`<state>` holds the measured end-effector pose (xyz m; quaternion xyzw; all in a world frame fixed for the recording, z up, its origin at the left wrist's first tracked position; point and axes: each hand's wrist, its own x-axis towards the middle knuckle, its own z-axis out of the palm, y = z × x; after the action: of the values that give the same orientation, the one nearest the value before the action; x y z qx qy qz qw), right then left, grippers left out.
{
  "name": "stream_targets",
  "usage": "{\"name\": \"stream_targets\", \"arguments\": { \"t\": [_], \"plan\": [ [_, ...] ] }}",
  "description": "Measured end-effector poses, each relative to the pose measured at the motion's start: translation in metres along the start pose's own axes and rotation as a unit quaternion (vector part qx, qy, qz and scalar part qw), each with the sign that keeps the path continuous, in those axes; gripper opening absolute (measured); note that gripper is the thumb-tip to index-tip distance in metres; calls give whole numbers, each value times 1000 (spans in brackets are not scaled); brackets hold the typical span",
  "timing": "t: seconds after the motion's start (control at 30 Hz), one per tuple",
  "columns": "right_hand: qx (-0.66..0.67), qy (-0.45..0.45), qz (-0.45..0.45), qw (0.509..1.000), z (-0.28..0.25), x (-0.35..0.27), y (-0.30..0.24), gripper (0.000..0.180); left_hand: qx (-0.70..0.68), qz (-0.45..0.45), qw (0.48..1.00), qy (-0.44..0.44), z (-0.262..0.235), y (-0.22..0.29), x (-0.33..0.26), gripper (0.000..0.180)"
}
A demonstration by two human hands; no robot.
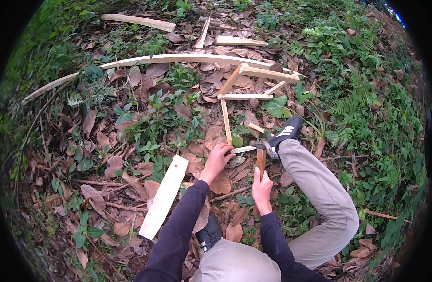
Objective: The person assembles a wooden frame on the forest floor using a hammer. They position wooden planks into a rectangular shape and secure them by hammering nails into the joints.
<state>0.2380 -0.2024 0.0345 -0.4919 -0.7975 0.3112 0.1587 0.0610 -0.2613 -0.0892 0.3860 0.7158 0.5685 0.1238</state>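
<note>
My right hand (262,190) is wrapped round the wooden handle of a hammer (260,162), its metal head up beside my right shoe. Between the hammer head and my left hand (218,161) lies a short pale wood strip (244,149). The fingers of my left hand are closed on the strip's left end, and the fingertips partly hide it. Just beyond them, the lower end of a thin upright slat (226,123) comes down from a small frame of nailed wood pieces (246,97). Whether slat and strip are joined cannot be made out.
A wide pale board (164,199) lies left of my left forearm. Past the frame stretches a long curved plank (178,58), with several loose offcuts (242,41) behind it. My right shoe (287,133) rests beside the hammer. Dry leaves and green plants (352,110) cover the ground.
</note>
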Motion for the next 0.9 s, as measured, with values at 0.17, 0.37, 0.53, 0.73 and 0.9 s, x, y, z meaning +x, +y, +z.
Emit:
{"name": "stream_targets", "arguments": {
  "t": [0.17,0.37,0.53,0.73,0.9],
  "plan": [
    [-10,-34,-4,999,-3,-12,-4,40,4,-24,1000,-11,-6,1,-1,28],
    [3,-56,-9,998,7,-22,1,39,16,-19,1000,-9,-3,-1,1,24],
    [2,-52,-22,998,8,-22,0,38,22,-13,1000,-7,0,-5,-2,21],
    [-15,-63,-12,998,-1,-13,8,39,3,-19,1000,-5,4,0,-1,21],
    [-43,-73,-65,994,0,-2,5,35,-8,-26,1000,5,3,-13,-2,19]
  ]
}}
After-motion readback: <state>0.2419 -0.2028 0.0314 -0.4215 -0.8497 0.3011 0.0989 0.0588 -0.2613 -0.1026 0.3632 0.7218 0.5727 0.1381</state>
